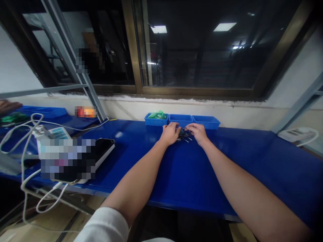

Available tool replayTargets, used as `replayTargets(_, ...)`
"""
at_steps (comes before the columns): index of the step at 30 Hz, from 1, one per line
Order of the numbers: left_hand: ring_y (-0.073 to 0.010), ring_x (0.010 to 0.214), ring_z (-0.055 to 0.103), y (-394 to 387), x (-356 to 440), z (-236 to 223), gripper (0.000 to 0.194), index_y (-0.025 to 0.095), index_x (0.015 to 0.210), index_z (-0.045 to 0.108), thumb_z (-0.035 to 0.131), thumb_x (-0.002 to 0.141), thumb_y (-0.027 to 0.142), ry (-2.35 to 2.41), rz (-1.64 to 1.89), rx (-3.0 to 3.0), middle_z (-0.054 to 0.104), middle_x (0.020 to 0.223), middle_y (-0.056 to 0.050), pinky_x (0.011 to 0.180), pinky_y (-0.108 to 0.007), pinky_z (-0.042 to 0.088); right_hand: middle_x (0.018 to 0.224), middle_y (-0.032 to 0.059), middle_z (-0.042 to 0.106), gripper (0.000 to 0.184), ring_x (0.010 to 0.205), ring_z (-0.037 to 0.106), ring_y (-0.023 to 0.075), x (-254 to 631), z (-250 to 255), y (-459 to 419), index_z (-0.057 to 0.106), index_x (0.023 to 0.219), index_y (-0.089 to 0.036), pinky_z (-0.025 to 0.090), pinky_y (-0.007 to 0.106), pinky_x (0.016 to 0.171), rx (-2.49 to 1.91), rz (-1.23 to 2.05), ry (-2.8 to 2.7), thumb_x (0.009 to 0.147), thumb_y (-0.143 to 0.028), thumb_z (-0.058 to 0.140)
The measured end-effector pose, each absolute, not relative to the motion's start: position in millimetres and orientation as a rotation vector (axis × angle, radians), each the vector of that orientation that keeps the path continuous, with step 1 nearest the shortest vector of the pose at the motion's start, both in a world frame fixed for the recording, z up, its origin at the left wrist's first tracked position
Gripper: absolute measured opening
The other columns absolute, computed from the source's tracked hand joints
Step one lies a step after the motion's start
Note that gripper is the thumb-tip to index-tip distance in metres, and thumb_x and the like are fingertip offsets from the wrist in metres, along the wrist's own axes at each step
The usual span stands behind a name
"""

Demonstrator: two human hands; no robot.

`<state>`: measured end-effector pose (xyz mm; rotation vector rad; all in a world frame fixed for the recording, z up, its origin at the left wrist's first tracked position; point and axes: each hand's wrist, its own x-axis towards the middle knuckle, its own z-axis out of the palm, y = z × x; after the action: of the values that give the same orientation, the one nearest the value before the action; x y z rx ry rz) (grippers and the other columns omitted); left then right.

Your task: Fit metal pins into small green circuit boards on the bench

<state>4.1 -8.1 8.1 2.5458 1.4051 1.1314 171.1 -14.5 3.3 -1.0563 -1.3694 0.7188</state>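
A small heap of thin metal-legged parts [184, 136] lies on the blue workbench [242, 161], with a dark body showing among the wires. My left hand [170, 133] rests at the heap's left side, fingers curled over its edge. At its right side sits my right hand [198, 132], fingertips close to the wires. Whether either hand grips a part is hidden by the fingers. Just behind the hands stand several joined blue plastic bins [181, 120], and the leftmost holds a green plastic bag [156, 115].
A black-and-white device [104, 151], partly blurred out, lies on the bench to the left among white cables [22, 161]. Farther left are a blue tray [42, 112] and another person's hand [8, 107]. A white power strip [297, 134] sits at right, below a dark window [202, 47].
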Motion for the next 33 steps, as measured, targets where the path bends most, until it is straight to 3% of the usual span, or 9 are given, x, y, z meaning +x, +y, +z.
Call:
replayTargets(6, -0.0219, 0.106, 0.051, -2.2, -1.5, 7.7, 0.024, 0.020, 0.107, 0.051, 0.037, 0.089, 0.023, 1.694, 1.173, 2.381, 0.058, 0.113, -0.008, 0.092, -0.040, 0.034, 0.064, 0.0029, 0.067, 0.017, 0.070, 0.062, 0.0198, 184.9, 4.9, -11.9, 0.067, 0.066, -0.018, 0.045, 0.030, 0.070, -1.156, 0.436, -1.330, 0.067, -0.029, 0.054)
replayTargets(15, -0.0243, 0.107, 0.051, -0.6, -4.0, 6.1, 0.026, 0.020, 0.108, 0.051, 0.037, 0.086, 0.020, 1.779, 1.124, 2.333, 0.056, 0.112, -0.010, 0.092, -0.043, 0.034, 0.082, 0.0051, 0.069, 0.024, 0.080, 0.062, 0.0208, 195.1, -0.8, -4.8, 0.067, 0.082, -0.017, 0.046, 0.033, 0.076, -1.237, 0.363, -1.272, 0.066, -0.025, 0.052)
replayTargets(26, -0.0244, 0.109, 0.050, -0.4, -2.9, 3.5, 0.024, 0.020, 0.107, 0.049, 0.037, 0.086, 0.021, 1.826, 1.019, 2.345, 0.056, 0.113, -0.011, 0.090, -0.042, 0.035, 0.107, 0.0034, 0.065, 0.048, 0.106, 0.046, 0.0253, 188.1, 1.6, -8.0, 0.061, 0.112, -0.021, 0.036, 0.039, 0.093, -1.411, 0.178, -1.519, 0.064, -0.023, 0.054)
replayTargets(33, -0.0269, 0.109, 0.050, 2.0, -1.3, 0.4, 0.026, 0.020, 0.109, 0.048, 0.037, 0.087, 0.026, 1.849, 0.957, 2.316, 0.054, 0.115, -0.012, 0.090, -0.045, 0.034, 0.125, 0.0049, 0.054, 0.056, 0.110, 0.039, 0.0316, 182.5, 8.8, -11.2, 0.053, 0.123, -0.024, 0.033, 0.046, 0.090, -1.593, 0.039, -1.617, 0.068, -0.033, 0.055)
